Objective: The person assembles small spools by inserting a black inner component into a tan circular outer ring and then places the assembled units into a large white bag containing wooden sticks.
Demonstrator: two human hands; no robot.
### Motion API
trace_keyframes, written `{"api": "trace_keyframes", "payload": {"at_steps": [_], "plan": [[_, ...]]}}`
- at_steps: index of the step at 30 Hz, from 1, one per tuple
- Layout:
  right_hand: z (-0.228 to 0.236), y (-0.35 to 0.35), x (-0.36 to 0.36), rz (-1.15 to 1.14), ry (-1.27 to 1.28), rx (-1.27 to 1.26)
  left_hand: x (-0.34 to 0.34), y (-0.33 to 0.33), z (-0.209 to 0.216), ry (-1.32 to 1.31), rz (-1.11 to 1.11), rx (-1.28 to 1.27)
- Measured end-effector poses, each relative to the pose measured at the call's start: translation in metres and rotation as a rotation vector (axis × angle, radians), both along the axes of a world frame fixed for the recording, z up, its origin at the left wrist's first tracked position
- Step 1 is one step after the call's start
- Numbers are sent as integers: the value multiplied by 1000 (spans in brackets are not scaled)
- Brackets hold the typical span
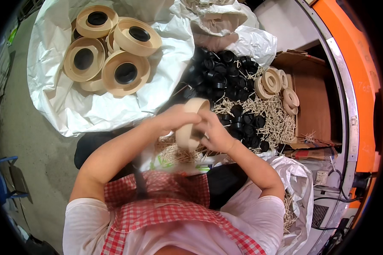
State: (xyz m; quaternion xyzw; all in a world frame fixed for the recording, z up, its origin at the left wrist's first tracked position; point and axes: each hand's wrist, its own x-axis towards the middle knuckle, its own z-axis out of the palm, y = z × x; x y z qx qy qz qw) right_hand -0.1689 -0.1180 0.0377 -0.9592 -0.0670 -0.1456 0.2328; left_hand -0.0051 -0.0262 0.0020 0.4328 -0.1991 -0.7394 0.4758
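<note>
Red-checked apron point(166, 208) sits closest to us, both our hands up front on one tan ring.

Going L to R: white sack point(72, 106) on the floor holds finished tan spools point(115, 46) w/ black cores. Our left hand point(176, 119) curls over the tan ring point(190, 129), fingers closed on its top edge; our right hand point(215, 134) clamps the ring's other side, thumb and fingers pressed on it. Ring is held upright btwn both hands, above our lap, just in front of the box. Behind it, black caps point(225, 70) lie heaped over pale wood sticks point(276, 119), w/ a few more tan rings point(276, 83) at the R, by the cardboard box point(310, 97) wall.
</note>
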Motion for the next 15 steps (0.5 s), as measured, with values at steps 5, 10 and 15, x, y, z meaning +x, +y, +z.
{"api": "trace_keyframes", "payload": {"at_steps": [5, 10, 15], "plan": [[-36, -16, -14, -706, 493, 1435, -9, -1, 0, -217, 103, -309], [-19, -7, -6, -529, 273, 443, -11, 0, 11, -423, 75, -342], [-38, 3, -13, -509, 178, 311, -11, -2, 1, -262, 104, -280]]}}
